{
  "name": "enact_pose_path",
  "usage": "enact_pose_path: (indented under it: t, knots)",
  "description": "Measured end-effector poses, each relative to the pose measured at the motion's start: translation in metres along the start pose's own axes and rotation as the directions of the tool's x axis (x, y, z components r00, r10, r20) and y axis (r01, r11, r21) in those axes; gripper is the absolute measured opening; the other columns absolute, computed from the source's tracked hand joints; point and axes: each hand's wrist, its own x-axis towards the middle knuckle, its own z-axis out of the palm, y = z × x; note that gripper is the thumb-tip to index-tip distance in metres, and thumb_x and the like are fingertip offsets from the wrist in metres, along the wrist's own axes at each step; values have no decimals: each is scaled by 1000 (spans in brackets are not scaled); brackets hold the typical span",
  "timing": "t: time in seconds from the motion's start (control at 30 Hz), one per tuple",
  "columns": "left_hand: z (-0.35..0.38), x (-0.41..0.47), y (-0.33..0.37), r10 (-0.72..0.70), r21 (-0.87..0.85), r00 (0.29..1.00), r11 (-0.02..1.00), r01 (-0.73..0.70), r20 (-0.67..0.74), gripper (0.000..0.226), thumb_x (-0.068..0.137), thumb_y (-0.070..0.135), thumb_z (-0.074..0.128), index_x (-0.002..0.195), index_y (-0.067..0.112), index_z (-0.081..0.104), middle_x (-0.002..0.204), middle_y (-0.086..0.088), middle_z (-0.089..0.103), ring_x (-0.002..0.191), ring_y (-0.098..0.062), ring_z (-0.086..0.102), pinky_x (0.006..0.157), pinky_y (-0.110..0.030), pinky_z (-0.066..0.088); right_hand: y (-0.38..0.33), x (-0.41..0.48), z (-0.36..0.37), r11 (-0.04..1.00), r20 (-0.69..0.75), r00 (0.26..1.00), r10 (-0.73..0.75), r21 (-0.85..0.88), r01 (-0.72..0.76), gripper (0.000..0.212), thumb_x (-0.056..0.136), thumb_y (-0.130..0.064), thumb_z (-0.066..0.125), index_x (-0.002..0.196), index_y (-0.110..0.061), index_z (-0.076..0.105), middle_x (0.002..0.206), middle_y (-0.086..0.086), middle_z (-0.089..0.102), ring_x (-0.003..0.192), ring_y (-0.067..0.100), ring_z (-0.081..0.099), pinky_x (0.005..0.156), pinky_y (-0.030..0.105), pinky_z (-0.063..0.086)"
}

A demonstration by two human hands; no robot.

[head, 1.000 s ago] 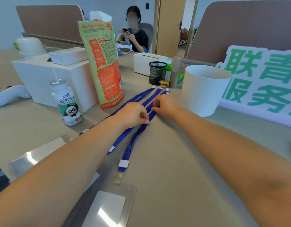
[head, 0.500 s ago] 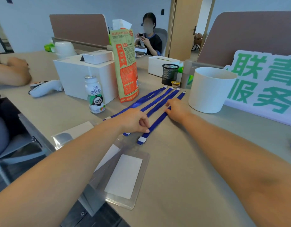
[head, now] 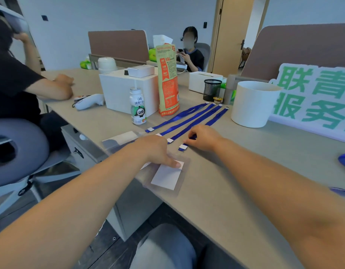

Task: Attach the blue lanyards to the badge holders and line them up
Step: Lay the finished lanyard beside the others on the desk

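Here, four blue lanyards (head: 189,121) lie side by side on the bench (head: 235,181), running away from both hands towards a white tub (head: 253,103). The left hand (head: 157,150) lies flat, fingers loosely spread, one fingertip (head: 176,164) pressing the near badge holder (head: 167,176). A second badge holder (head: 121,139) sits just left of that hand. The right hand (head: 203,137) is curled, fingertips pinching the rightmost lanyard close to its white end tab (head: 182,146). One drink bottle (head: 137,107) and one tall orange bag (head: 167,80) stand beyond the left hand.
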Motion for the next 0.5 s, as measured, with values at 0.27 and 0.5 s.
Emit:
enact_pose_path:
  t: [0.27, 0.5]
  knots:
    - [13, -44, 11, -93, 36, 995, 995, 94, -31, 57, 77, 67, 53, 106, 18, 55, 107, -6, 59, 95, -21, 51, 81, -32, 43, -15, -14, 8, 996, 12, 998, 60, 60, -60, 31, 91, -35, 53, 112, -12, 56, 113, 10, 60, 100, 22, 55, 83, 30, 44]
    - [20, -56, 22, -138, 43, 988, 989, 141, -70, 74, 76, 68, 54, 116, 6, 54, 108, -11, 62, 104, -26, 57, 85, -35, 46, -15, -16, 9, 993, 19, 997, 79, 92, -80, 34, 92, -35, 53, 116, -11, 54, 116, 10, 58, 104, 23, 55, 87, 31, 45]
